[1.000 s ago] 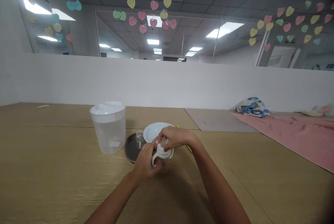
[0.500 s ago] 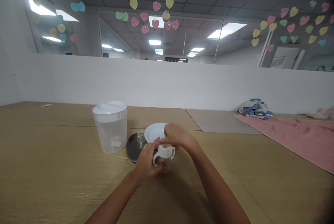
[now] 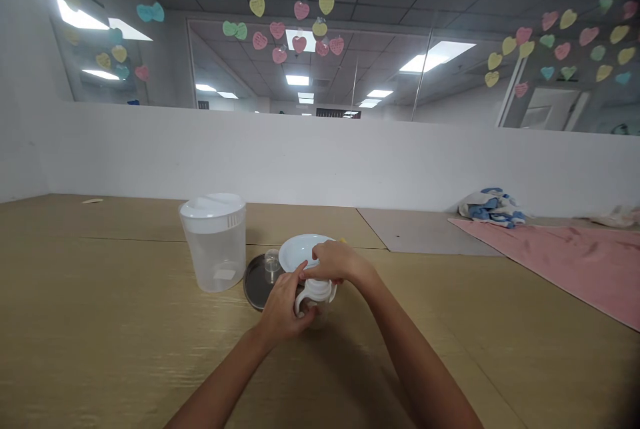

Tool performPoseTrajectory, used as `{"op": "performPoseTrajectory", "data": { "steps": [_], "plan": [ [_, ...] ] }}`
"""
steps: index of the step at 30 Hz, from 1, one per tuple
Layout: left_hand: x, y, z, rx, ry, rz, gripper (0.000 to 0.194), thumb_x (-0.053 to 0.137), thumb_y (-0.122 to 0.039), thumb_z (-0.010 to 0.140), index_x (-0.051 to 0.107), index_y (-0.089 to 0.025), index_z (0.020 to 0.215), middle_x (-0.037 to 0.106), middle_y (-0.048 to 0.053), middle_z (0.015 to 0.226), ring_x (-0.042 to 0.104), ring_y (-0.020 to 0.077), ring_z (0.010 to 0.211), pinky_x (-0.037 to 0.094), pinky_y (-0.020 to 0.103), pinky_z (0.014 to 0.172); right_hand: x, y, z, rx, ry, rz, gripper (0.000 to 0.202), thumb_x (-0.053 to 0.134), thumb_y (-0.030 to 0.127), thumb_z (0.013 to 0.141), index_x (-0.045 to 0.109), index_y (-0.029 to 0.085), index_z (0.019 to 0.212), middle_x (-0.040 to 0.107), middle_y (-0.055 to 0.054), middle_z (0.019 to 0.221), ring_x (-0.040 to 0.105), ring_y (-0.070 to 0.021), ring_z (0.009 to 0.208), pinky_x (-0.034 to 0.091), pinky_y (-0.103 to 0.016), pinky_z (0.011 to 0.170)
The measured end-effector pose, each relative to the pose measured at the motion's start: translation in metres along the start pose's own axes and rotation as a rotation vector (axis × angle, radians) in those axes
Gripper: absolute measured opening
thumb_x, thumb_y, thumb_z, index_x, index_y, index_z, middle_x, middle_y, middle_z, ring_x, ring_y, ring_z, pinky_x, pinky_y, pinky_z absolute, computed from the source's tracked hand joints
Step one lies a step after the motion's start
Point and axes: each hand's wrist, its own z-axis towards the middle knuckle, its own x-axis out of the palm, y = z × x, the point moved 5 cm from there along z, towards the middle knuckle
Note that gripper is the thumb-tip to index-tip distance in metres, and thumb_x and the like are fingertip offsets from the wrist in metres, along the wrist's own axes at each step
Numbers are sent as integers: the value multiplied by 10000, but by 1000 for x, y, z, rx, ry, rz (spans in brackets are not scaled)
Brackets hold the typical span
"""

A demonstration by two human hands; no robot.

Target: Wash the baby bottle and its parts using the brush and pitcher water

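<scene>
A baby bottle point(image 3: 317, 291) with a white collar and white side handles stands upright between my hands. My left hand point(image 3: 285, 305) is closed round its left side, the thumb low on the clear body. From above, my right hand point(image 3: 333, 262) is closed over the top of the bottle, its fingers at the collar; the bottle's tip is hidden beneath them. Just behind is a white plate point(image 3: 295, 252), partly covered by my right hand. A clear dome cap point(image 3: 272, 263) stands on a dark round tray point(image 3: 254, 285) left of the bottle.
A translucent bucket with a white lid point(image 3: 214, 242) stands left of the tray. A bit of something yellow point(image 3: 343, 240) shows behind my right hand. On the right lie a pink cloth point(image 3: 565, 255) and a crumpled blue-and-white cloth point(image 3: 493, 207), near the white wall point(image 3: 320, 162).
My right hand has turned slightly and sits lower over the bottle's top, covering more of it. The yellow bit has come into sight. My left hand keeps its hold.
</scene>
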Motion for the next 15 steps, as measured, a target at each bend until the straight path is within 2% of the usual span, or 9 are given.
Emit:
{"op": "performPoseTrajectory", "data": {
  "steps": [1, 3, 5, 7, 9, 11, 15],
  "plan": [
    [0, 0, 0, 5, -6, -1, 772, 568, -327, 704, 233, -164, 1379, 541, 141, 1165, 507, 274, 1059, 398, 447, 904, 0, -3, 0, 5, 23, 27, 570, 495, 551, 728, 604, 113, 1076, 665, -84, 653, 607, -197, 569, 382, -266, 505],
    [0, 1, 0, 3, -18, -5, 771, 579, -345, 702, 250, -162, 1375, 548, 136, 1156, 512, 270, 1055, 401, 442, 907, -4, -7, 0, -16, -21, 44, 618, 547, 583, 679, 595, 128, 1095, 679, -96, 761, 623, -209, 660, 397, -264, 545],
    [1, 3, -1, -10, -19, -10, 775, 587, -340, 695, 257, -160, 1372, 570, 121, 1103, 524, 261, 1022, 408, 435, 898, -8, -8, 0, -89, -95, 21, 683, 627, 580, 597, 574, 162, 1135, 666, -103, 938, 617, -235, 816, 406, -265, 607],
    [2, 4, -1, -27, -10, -17, 782, 589, -328, 691, 247, -162, 1375, 583, 108, 1047, 534, 252, 986, 415, 430, 883, -5, -5, 2, -186, -94, -10, 703, 682, 516, 548, 553, 199, 1162, 641, -86, 1027, 593, -244, 905, 406, -265, 645],
    [3, 5, -2, -44, -2, -29, 791, 586, -319, 691, 228, -172, 1381, 583, 100, 1035, 535, 248, 975, 418, 427, 874, 1, 0, 3, -246, -66, -34, 646, 694, 433, 545, 565, 208, 1136, 638, -75, 1025, 588, -240, 907, 407, -264, 643],
    [3, 5, -2, -56, -1, -46, 809, 587, -314, 689, 204, -183, 1389, 585, 95, 1041, 536, 248, 982, 415, 428, 878, 3, 4, 4, -241, -81, -64, 557, 689, 396, 548, 600, 183, 1055, 643, -88, 990, 589, -247, 886, 406, -266, 621],
    [1, 3, -1, -44, -9, -60, 829, 602, -322, 694, 176, -195, 1394, 607, 89, 1052, 543, 248, 1001, 407, 425, 898, 2, 9, 4, -137, -117, -123, 432, 643, 464, 600, 644, 128, 873, 654, -139, 887, 603, -262, 807, 400, -279, 573]
  ]
}}
